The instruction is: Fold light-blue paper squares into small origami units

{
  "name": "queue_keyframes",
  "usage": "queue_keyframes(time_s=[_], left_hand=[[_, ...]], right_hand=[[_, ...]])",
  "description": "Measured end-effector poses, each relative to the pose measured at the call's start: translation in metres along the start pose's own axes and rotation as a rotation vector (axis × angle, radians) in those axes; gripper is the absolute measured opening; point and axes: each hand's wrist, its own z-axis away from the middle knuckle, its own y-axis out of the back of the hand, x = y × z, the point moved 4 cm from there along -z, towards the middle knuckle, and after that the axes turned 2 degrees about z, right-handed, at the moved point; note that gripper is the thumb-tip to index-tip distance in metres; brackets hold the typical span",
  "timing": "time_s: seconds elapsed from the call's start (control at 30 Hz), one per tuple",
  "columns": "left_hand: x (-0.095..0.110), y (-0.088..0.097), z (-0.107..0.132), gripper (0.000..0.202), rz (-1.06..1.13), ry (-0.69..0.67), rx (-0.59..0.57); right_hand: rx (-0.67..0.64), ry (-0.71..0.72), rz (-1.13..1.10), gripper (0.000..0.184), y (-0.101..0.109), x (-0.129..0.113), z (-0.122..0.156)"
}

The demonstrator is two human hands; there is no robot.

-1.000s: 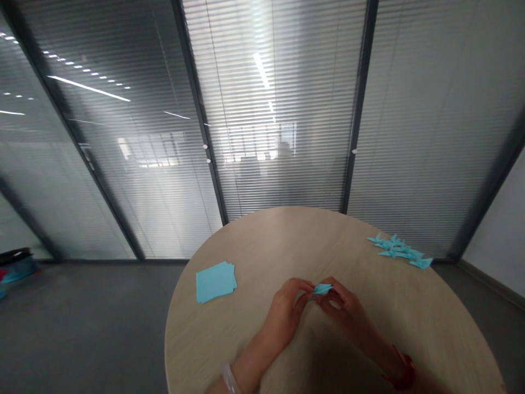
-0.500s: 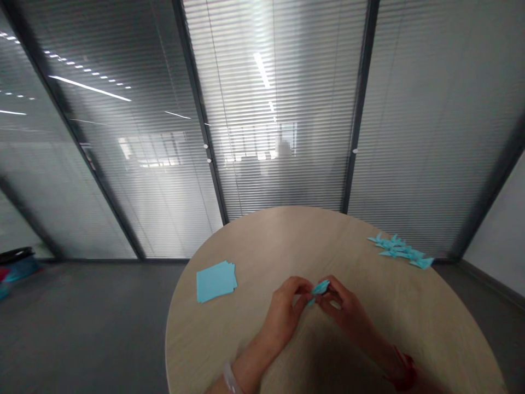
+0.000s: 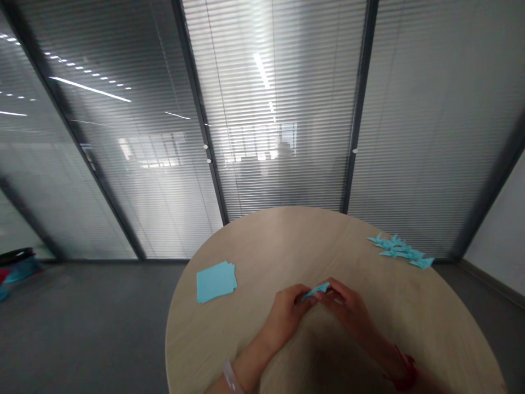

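Observation:
A small folded piece of blue paper (image 3: 315, 290) is held between both hands above the round wooden table (image 3: 262, 241). My left hand (image 3: 286, 313) pinches its left end, fingers closed on it. On the other side, my right hand (image 3: 346, 306) grips the right end between thumb and fingers. The fingers cover part of the folds, so the paper's full shape is hidden. A stack of flat blue paper sheets (image 3: 215, 282) lies to the left of my left hand. Several folded blue paper cranes (image 3: 400, 250) rest in a cluster near the table's right edge.
Glass partitions with blinds (image 3: 283, 109) stand just behind the table's far edge. Grey floor (image 3: 102, 323) surrounds the table. At the far left, a dark-rimmed blue object (image 3: 20, 264) sits low, partly out of view.
The folded paper has turned flatter and now shows as a longer, narrower strip. My left fingers have shifted along it and lowered slightly; my right hand has tilted a little.

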Motion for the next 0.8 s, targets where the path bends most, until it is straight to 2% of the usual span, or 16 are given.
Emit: queue_keyframes(time_s=[0.23,0.33,0.47,0.7,0.8], left_hand=[[-0.005,0.001,-0.001,0.022,0.167,0.119,-0.003],[-0.007,0.001,-0.002,0.024,0.18,0.157,-0.018],[-0.009,0.002,-0.003,0.023,0.156,0.173,-0.009],[-0.003,0.019,-0.005,0.022,0.212,0.114,0.222],[-0.001,0.022,-0.004,0.028,0.268,0.13,0.267]], right_hand=[[0.036,-0.003,0.031,0.025,0.0,0.004,-0.001],[0.027,0.007,0.005,0.025,0.0,0.003,-0.001],[0.027,-0.052,-0.032,0.027,0.004,-0.001,-0.001],[0.052,-0.038,0.029,0.023,0.005,0.005,-0.003],[0.021,-0.016,0.052,0.022,0.0,0.011,-0.003]])
